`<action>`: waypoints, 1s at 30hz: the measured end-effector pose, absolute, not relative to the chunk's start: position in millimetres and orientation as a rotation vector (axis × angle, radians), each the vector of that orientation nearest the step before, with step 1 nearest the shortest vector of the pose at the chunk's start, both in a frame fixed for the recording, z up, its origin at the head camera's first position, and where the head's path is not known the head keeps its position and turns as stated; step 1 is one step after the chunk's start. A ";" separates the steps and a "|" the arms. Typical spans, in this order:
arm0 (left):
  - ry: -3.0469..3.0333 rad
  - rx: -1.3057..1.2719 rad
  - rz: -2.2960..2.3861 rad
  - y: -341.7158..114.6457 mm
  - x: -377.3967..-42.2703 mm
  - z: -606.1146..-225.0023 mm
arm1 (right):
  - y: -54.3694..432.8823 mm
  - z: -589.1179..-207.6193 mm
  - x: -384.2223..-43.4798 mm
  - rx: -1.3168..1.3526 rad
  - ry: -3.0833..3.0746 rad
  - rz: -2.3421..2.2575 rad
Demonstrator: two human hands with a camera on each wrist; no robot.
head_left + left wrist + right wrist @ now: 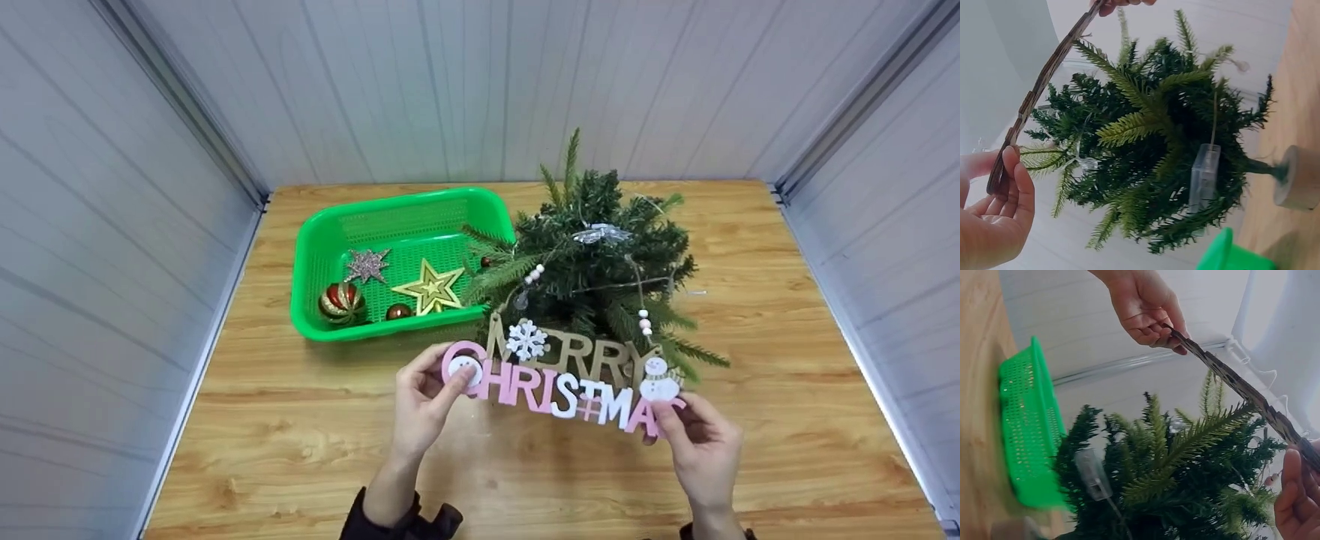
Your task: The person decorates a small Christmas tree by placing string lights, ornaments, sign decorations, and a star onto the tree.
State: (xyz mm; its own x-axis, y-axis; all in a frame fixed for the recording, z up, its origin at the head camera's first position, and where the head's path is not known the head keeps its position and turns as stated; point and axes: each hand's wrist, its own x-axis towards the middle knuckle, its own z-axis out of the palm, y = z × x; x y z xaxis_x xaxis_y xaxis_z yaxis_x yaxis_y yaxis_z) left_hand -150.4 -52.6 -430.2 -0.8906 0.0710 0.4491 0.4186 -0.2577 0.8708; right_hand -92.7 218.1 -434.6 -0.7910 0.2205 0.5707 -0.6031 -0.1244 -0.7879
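In the head view a "Merry Christmas" sign (521, 386) in pink, white and brown letters, with a snowflake and snowmen, is held up before a small artificial Christmas tree (592, 270). My left hand (421, 405) pinches its left end by the pink C, thumb in front. At the other end my right hand (703, 446) grips below the snowman. A cord with white and pink beads (644, 322) runs up from the sign toward the branches. Both wrist views show the sign edge-on, and the left one shows a clear plastic box (1204, 174) among the branches.
Left of the tree stands a green basket (300, 289). It holds a gold star (431, 289), a glittery silver star (367, 265), a red-and-gold bauble (341, 302) and a small dark-red ball (398, 311). Panelled walls (480, 90) enclose the wooden table (300, 450).
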 end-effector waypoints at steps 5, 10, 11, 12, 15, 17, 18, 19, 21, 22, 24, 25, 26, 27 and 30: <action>-1.752 -0.591 -2.284 -52.9 -141.5 -435.5 | 219.2 -439.9 -83.6 0.396 -1.639 2.021; -1.760 -0.572 -2.308 -52.8 -132.2 -439.0 | 221.0 -439.7 -77.4 0.277 -1.747 2.029; -1.764 -0.564 -2.312 -53.0 -130.6 -439.3 | 220.7 -438.8 -76.3 0.258 -1.773 2.011; -1.769 -0.558 -2.313 -53.3 -129.3 -439.3 | 220.1 -438.1 -75.2 0.268 -1.763 2.017; -1.784 -0.561 -2.298 -55.7 -126.8 -438.1 | 216.9 -434.7 -70.2 0.304 -1.744 2.027; -1.794 -0.554 -2.295 -59.4 -127.1 -436.9 | 213.5 -433.0 -66.3 0.330 -1.739 2.058; -1.801 -0.541 -2.298 -61.7 -127.8 -436.1 | 211.3 -432.5 -64.6 0.352 -1.733 2.075; -1.806 -0.528 -2.300 -64.2 -128.8 -435.9 | 209.2 -431.9 -62.7 0.341 -1.766 2.073; -1.819 -0.494 -2.310 -69.3 -131.6 -436.3 | 204.2 -433.5 -60.6 0.347 -1.807 2.068; -1.820 -0.481 -2.321 -71.7 -133.1 -437.4 | 201.8 -435.5 -59.9 0.370 -1.808 2.085; -1.814 -0.483 -2.329 -75.6 -135.7 -440.6 | 197.5 -441.2 -59.3 0.424 -1.796 2.086; -1.805 -0.501 -2.332 -77.1 -136.8 -442.7 | 195.8 -443.8 -58.7 0.433 -1.800 2.079; -1.797 -0.517 -2.336 -78.3 -137.5 -444.4 | 194.6 -446.4 -58.5 0.455 -1.795 2.066; -1.788 -0.538 -2.338 -79.1 -138.0 -446.0 | 194.2 -448.6 -58.4 0.476 -1.786 2.054; -1.756 -0.608 -2.333 -80.0 -138.7 -449.2 | 194.9 -452.1 -58.0 0.487 -1.789 1.987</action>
